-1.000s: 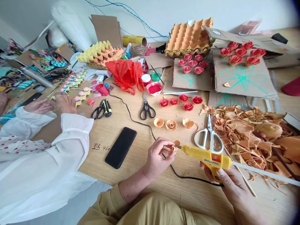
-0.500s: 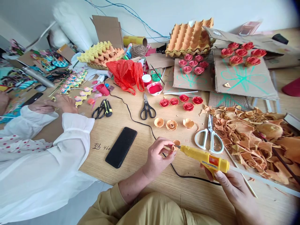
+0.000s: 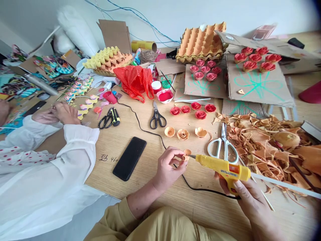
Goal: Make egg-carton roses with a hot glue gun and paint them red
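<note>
Head view: your left hand [image 3: 168,169] pinches a small tan flower [image 3: 187,153] between its fingertips, over the near part of the table [image 3: 152,152]. Your right hand [image 3: 248,199] is curled around a yellow glue gun [image 3: 220,165], its tip right by the flower. White scissors [image 3: 224,135] lie just to the far side.

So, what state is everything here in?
Left hand: pinching curled orange piece
Right hand: gripping glue gun
Glue gun: tip at orange piece
Phone: screen dark
Jar: lid on
Dish: holding red paint
Front roses: painted red
Orange flowers: unpainted
Plastic bag: crumpled
White-handled scissors: unheld
</note>
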The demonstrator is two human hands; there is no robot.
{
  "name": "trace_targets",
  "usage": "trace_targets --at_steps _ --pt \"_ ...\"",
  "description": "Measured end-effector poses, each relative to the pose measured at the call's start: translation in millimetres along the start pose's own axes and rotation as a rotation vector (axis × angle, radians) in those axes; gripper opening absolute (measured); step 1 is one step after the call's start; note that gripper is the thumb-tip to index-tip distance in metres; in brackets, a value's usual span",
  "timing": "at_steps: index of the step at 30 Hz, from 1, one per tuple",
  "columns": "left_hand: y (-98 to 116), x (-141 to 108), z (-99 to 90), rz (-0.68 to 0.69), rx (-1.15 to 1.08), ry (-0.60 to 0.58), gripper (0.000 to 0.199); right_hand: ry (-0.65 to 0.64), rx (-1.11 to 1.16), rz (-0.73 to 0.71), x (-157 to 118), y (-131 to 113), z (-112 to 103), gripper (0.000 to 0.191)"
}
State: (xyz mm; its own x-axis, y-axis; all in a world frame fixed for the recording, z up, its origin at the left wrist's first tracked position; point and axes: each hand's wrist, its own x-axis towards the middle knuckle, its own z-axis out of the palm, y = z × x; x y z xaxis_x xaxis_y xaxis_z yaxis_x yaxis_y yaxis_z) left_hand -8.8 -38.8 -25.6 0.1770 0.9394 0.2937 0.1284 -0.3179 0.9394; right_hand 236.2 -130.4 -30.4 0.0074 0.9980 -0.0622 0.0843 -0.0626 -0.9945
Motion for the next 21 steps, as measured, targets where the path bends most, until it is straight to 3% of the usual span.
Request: trace_targets --at_steps 7,14,21 --pt "0 0 -1.2 -0.004 -0.117 -0.057 0.013 0.076 0.019 0.025 5 0 0 0.046" --pt "-4 -3 -1.4 -0.042 -0.146 -0.071 0.015 0.102 0.307 0.12 8 -7 8 0.038" --pt "-1 -3 0.9 -0.021 -0.006 -0.079 0.018 0.184 0.332 0.154 15 -1 3 0.031"
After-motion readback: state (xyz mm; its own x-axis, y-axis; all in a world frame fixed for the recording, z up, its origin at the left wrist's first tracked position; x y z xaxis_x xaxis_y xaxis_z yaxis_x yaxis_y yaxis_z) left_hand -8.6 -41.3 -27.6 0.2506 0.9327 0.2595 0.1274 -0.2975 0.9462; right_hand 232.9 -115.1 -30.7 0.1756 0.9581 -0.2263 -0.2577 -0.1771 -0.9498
